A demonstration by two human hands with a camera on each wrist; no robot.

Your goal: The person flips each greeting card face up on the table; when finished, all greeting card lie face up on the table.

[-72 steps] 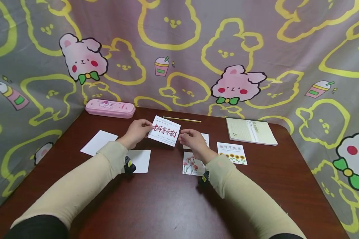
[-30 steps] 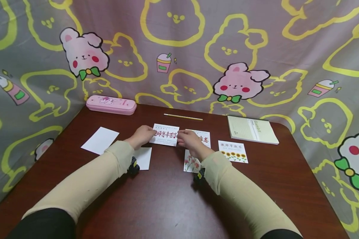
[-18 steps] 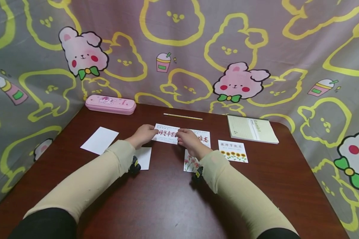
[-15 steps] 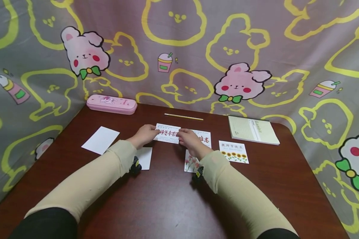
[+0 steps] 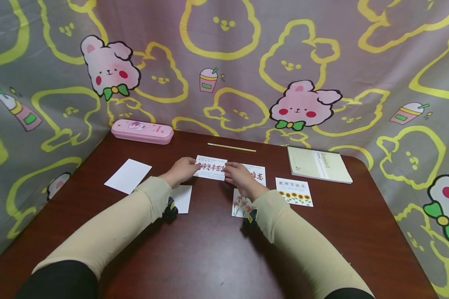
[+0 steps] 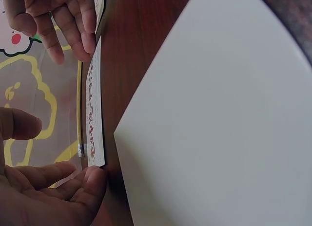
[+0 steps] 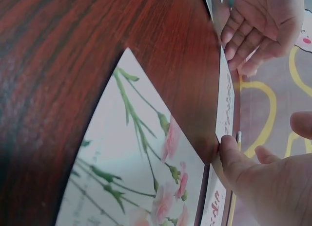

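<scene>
A white card with red lettering lies flat on the table between both hands. At its left edge is my left hand, fingertips touching the card's end, thumb lifted apart in the left wrist view. My right hand is at the opposite edge; its fingers are extended by the card, thumb apart in the right wrist view. Beneath the right hand lie a second red-lettered card, partly hidden, and a carnation card. A blank white card sits below the left hand, partly covered by the wrist.
Another blank card lies at the left. A sunflower card and a notebook lie at the right. A pencil and a pink pencil case are at the back, before a patterned curtain.
Earlier the left hand held the red-lettered card up and tilted. It came down onto the table and shifted slightly right between both hands. Now the thumbs are off it.
</scene>
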